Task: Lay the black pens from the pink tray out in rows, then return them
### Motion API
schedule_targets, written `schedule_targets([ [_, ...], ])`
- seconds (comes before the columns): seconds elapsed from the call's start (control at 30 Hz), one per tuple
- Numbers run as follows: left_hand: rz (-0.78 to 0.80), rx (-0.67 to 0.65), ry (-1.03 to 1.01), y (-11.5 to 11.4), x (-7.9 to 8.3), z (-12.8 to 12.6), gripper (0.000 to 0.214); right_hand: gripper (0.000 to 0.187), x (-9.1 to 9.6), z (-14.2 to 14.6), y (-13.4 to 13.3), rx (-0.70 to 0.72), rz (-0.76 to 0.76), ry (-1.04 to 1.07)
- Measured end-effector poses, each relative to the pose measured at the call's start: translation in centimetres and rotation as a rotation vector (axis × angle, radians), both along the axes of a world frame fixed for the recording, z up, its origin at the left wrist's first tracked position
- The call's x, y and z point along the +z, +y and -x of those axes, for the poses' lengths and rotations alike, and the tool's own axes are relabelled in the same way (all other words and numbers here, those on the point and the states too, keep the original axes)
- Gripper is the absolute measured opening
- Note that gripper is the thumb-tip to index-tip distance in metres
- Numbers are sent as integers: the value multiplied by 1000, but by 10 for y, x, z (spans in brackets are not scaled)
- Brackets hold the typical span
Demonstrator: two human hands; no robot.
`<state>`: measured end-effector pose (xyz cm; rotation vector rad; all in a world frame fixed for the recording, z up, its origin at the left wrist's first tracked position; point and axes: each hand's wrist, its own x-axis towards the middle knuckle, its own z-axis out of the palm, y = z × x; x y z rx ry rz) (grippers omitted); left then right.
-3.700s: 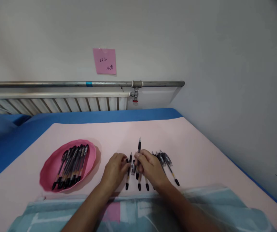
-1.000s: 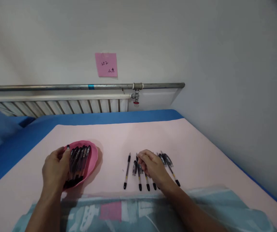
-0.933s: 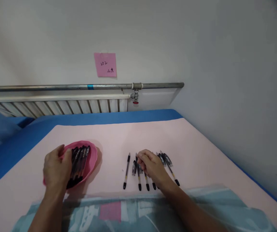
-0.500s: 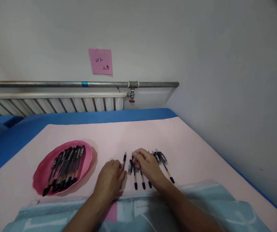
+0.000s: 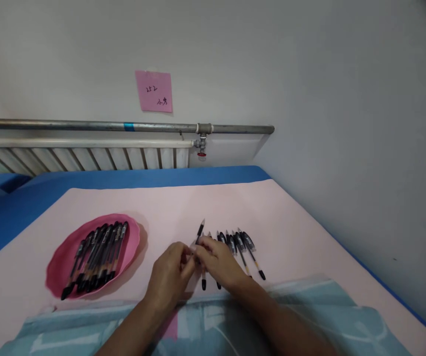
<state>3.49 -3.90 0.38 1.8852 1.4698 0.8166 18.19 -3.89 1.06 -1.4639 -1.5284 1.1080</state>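
Close together over the middle of the pink surface, my two hands are pinched around one uncapped pen [image 5: 201,229]. Its clear tip and black grip stick up and tilt to the right; its lower part is hidden by fingers. My left hand [image 5: 171,272] is closed at the pen's lower part. My right hand [image 5: 215,259] is closed just below the black grip, its fingertips meeting the left ones. A small dark bit between the fingertips is too covered to name. Right of the hands lie several uncapped pens [image 5: 256,265] with black caps [image 5: 249,241] beside them.
On the left, a pink scalloped dish [image 5: 55,264] holds several black capped pens [image 5: 97,252]. A light blue patterned cloth [image 5: 97,329] lies along the near edge. Behind the table [image 5: 168,207] are a radiator [image 5: 116,158] and a pipe [image 5: 235,129]; a wall [image 5: 346,148] stands at right.
My right hand has moved left, off the row of pens, and met my left hand. The pen by my left hand now tilts right, between both hands. More pens and caps in the row show.
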Motion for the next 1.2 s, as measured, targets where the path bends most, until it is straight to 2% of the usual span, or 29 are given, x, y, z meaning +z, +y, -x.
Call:
schedule_targets([
  [0.07, -31, -82, -76, -2, 1, -3, 10, 21, 2, 0, 0, -25, -14, 22],
  [0.17, -97, -205, -138, 1, -1, -7, 17, 26, 6, -6, 3, -158, -33, 85],
  [0.27, -162, -270, -50, 8, -6, -9, 22, 29, 11, -14, 7, -289, -9, 200],
  [0.37, -154, -298, 117, 12, -9, -11, 23, 28, 14, -16, 8, -318, 26, 292],
  [0.5, -66, -254, 235, 11, -9, -15, 16, 28, 14, -14, 6, -288, 15, 261],
  [0.7, 68, -56, 177, 12, -11, -16, 11, 29, 10, -14, 7, -267, 10, 202],
  [0.87, 236, 75, -98, 21, -9, -4, 9, 28, 11, -10, 3, -163, 44, 150],
  [1.03, 485, 135, -621, 32, 0, 14, 9, 25, 11, 2, -7, 53, 89, 77],
  [1.2, 634, 201, -1056, 32, 6, 23, 9, 24, 4, 13, -16, 239, 12, -55],
])
